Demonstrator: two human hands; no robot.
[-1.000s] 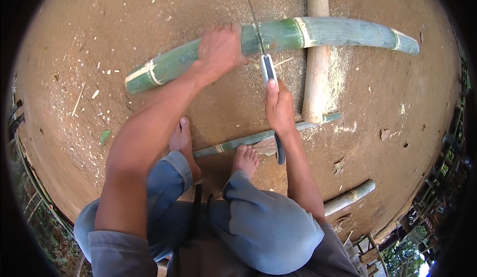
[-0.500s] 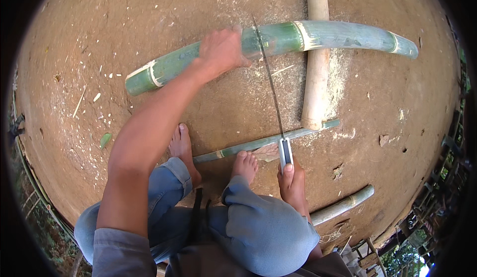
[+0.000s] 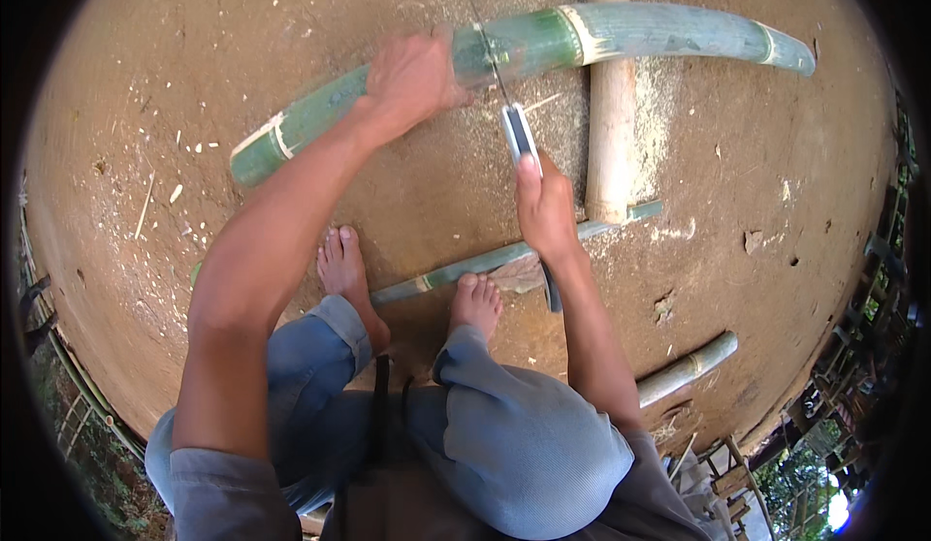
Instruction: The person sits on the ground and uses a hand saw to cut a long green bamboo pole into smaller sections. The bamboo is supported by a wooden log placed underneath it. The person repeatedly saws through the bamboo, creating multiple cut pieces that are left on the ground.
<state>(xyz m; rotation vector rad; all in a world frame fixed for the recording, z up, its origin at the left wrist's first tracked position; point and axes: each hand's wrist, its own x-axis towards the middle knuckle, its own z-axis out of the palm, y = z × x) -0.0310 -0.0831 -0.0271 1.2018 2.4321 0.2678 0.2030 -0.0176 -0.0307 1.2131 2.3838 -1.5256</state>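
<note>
1. Nearest, the person's knees in blue jeans [image 3: 533, 444] are bent, and below them two bare feet, the left foot [image 3: 341, 262] and the right foot [image 3: 477, 303], stand on the brown dirt ground [image 3: 756, 173].
2. To the right of the right knee, a short bamboo piece [image 3: 687, 368] lies on the ground, partly hidden by the right forearm.
3. Just past the toes, a narrow bamboo strip [image 3: 456, 272] lies slantwise on the ground, with a dry brown leaf [image 3: 519, 274] near the right foot.
4. Farther out, the right hand [image 3: 546, 206] has its fingers clenched around the handle of a saw [image 3: 520, 139], the thumb laid along the top. The handle's dark rear end shows below the wrist.
5. Ahead of that hand, the thin saw blade crosses the thick green bamboo [image 3: 529, 42], and its far end runs past the upper edge of the view.
6. The left hand [image 3: 409, 74] grasps the green bamboo just left of the blade, thumb on the near side; its fingers are blurred and partly hidden.
7. The green bamboo lies crosswise ahead of the feet, over a pale bamboo pole [image 3: 611, 134] to the right of the blade. Pale rings mark its joints.
8. Sawdust [image 3: 659, 124] is scattered beside the pole.
</note>
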